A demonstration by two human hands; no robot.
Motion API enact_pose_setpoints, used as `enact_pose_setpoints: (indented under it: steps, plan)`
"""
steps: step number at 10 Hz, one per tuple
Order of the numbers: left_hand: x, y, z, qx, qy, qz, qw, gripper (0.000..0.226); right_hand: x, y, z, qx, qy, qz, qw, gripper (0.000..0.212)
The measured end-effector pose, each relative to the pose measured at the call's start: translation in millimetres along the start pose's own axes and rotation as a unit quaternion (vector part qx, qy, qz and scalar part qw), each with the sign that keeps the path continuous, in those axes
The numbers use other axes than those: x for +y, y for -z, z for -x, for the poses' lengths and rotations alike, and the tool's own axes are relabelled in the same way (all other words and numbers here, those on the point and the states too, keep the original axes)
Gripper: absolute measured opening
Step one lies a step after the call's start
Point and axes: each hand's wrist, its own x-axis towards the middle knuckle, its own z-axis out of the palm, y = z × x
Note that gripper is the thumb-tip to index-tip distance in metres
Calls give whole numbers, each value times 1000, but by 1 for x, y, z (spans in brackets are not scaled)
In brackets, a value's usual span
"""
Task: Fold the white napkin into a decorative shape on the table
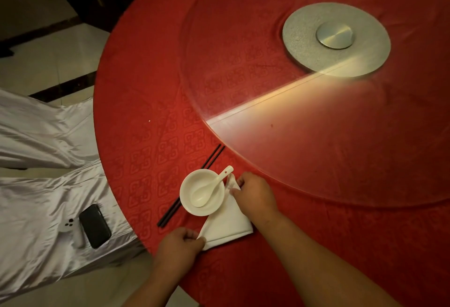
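Note:
The white napkin (227, 221) lies folded into a narrow triangle on the red tablecloth (146, 102), near the table's front edge. My right hand (255, 194) pinches its far tip, right beside the bowl. Down at the table edge, my left hand (179, 243) grips the napkin's near left corner. Both hands are closed on cloth.
A white bowl (188, 185) holding a white spoon (209, 190) touches the napkin's left side. Black chopsticks (211, 158) run diagonally under the bowl. A glass turntable (316, 136) with a metal hub (336, 39) fills the table's middle. Left, a satin-covered chair (36, 221) carries a phone (95, 225).

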Motion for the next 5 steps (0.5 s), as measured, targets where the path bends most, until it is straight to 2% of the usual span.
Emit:
enact_pose_setpoints:
  steps: [2,3,4,5]
  plan:
    - [-1,-1,0,10,-19,-4,1000,11,1,-3,1,10,13,12,1000,16]
    - [-2,-1,5,54,-108,-111,987,17,2,-2,3,16,33,32,999,20]
    - [1,-5,6,146,-301,-245,910,36,5,4,9,41,87,112,989,30]
    - [20,-9,6,163,-427,-321,829,51,9,11,17,95,152,194,965,40]
